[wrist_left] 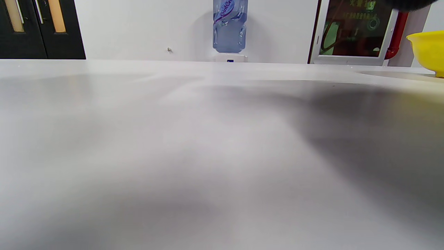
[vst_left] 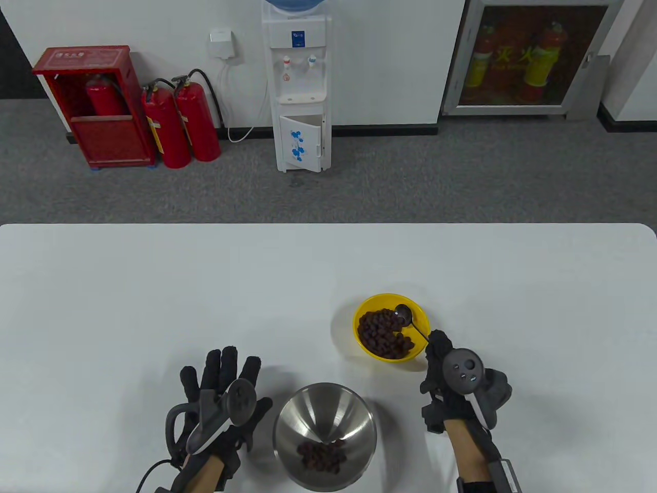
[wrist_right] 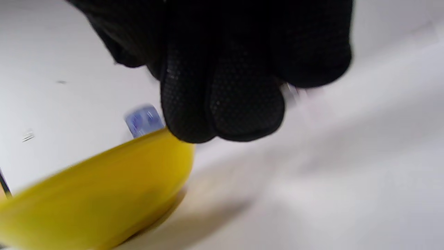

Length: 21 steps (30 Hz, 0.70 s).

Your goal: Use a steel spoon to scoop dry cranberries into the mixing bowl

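Observation:
A yellow bowl (vst_left: 418, 311) holds dark dried cranberries (vst_left: 382, 334) at the table's centre right; it also shows in the right wrist view (wrist_right: 97, 194) and the left wrist view (wrist_left: 428, 50). My right hand (vst_left: 436, 354) grips the handle of a steel spoon (vst_left: 404, 314) whose scoop is over the far side of the yellow bowl. A steel mixing bowl (vst_left: 325, 411) stands near the front edge with a few cranberries (vst_left: 322, 456) in it. My left hand (vst_left: 220, 382) rests flat on the table to the left of the mixing bowl, fingers spread, holding nothing.
The white table (vst_left: 154, 287) stretches wide to the left and back. Beyond its far edge stand a water dispenser (vst_left: 300, 87) and red fire extinguishers (vst_left: 179, 123) on the floor.

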### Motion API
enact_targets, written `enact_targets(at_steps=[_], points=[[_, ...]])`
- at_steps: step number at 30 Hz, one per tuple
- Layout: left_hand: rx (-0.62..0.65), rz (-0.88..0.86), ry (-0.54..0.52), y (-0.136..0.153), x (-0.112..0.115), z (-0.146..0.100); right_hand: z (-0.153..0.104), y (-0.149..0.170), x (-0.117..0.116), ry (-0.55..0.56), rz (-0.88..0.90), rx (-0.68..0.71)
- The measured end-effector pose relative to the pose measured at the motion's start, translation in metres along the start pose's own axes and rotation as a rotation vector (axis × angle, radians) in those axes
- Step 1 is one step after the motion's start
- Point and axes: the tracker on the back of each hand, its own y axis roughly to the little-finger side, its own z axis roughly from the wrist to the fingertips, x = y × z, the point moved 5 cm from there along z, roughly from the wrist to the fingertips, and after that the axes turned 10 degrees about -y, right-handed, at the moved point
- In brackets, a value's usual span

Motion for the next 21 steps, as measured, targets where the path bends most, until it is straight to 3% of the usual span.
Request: enact_targets(at_steps=[3, 5, 13, 21], points=[[0.002, 0.000, -0.001, -0.001, 0.000, 0.000, 0.005, 0.022, -0.018, -0.194, 0.396, -0.114], [0.003, 0.000, -0.002, -0.001, 0.000, 0.000, 0.006, 0.032, -0.027, -0.245, 0.510, -0.155], [0.000, 0.001, -0.002, 0.000, 0.000, -0.001, 0.006, 0.036, -0.035, -0.300, 0.605, -0.139], [0.001, 0.000, -0.002, 0.000, 0.000, -0.001, 0.004, 0.041, -0.038, -0.276, 0.675, -0.180]])
